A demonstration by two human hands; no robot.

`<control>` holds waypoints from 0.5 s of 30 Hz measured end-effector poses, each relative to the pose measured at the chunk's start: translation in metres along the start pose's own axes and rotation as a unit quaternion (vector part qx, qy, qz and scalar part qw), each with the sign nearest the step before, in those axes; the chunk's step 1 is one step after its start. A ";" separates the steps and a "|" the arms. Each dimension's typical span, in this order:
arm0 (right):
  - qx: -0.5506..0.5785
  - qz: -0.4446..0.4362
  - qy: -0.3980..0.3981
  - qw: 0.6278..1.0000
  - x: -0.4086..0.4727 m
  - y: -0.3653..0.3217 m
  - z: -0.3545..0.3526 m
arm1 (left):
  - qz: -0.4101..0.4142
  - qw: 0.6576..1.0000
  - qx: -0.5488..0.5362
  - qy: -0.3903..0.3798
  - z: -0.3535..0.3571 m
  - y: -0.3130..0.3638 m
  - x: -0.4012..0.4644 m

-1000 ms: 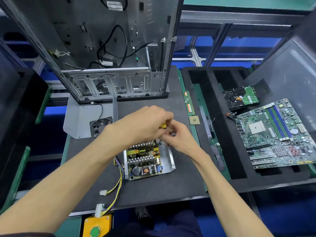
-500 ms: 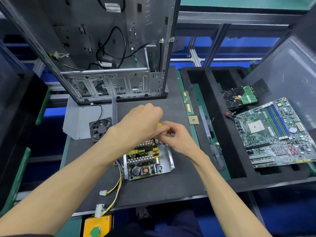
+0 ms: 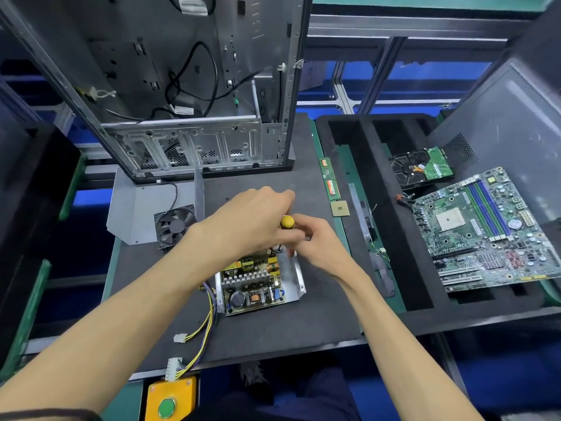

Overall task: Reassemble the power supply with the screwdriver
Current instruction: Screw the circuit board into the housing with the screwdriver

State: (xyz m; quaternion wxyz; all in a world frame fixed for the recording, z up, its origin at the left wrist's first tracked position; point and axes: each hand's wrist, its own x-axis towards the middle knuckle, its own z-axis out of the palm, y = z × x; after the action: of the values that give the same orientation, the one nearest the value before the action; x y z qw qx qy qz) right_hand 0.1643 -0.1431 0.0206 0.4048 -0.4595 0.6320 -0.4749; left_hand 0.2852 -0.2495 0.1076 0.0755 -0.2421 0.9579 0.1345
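Yellow plastic, the butt of the screwdriver [image 3: 287, 222], is showing at the centre of the frame, where the handle is being enclosed by the left hand [image 3: 252, 223], its fingers curled shut around it. The right hand [image 3: 315, 241] is being pressed in from the right, its fingertips pinched near the shaft; whether a screw is being steadied there is hidden. The tip is being directed straight down at the upper right corner of the power supply [image 3: 258, 284], which is lying open just below the hands on the dark mat [image 3: 273, 335], its board and heatsinks exposed inside the metal tray. Its yellow and purple leads are trailing off toward the lower left. A loose fan [image 3: 174, 224] is lying to the left, beside a grey cover panel [image 3: 136, 214], and a motherboard [image 3: 491, 232] is resting well apart at the right.

The likeliest fault is judged to be a slip: if the shaft is being tilted, the tip could be thrown off the screw head and into nearby components, or the thread could be crossed. A dropped screw could be lost among the parts.
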 end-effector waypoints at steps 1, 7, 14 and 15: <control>0.003 0.001 0.001 1.000 0.001 0.001 0.000 | -0.020 1.000 0.001 0.012 0.002 0.000 0.000; -0.010 0.018 0.011 1.000 0.001 -0.001 0.005 | 0.055 0.998 -0.010 -0.033 -0.005 0.003 0.001; 0.008 0.024 0.005 1.000 0.001 0.004 0.007 | -0.001 1.000 -0.002 0.002 -0.004 0.001 -0.002; 0.010 0.024 0.006 1.000 0.002 0.005 0.007 | -0.017 1.000 0.001 0.008 -0.003 0.001 -0.001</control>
State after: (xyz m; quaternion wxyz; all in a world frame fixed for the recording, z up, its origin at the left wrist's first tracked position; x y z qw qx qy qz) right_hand 0.1696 -0.1458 0.0144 0.4168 -0.4367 0.6406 -0.4745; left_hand 0.2854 -0.2487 0.1105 0.0707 -0.2595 0.9543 0.1304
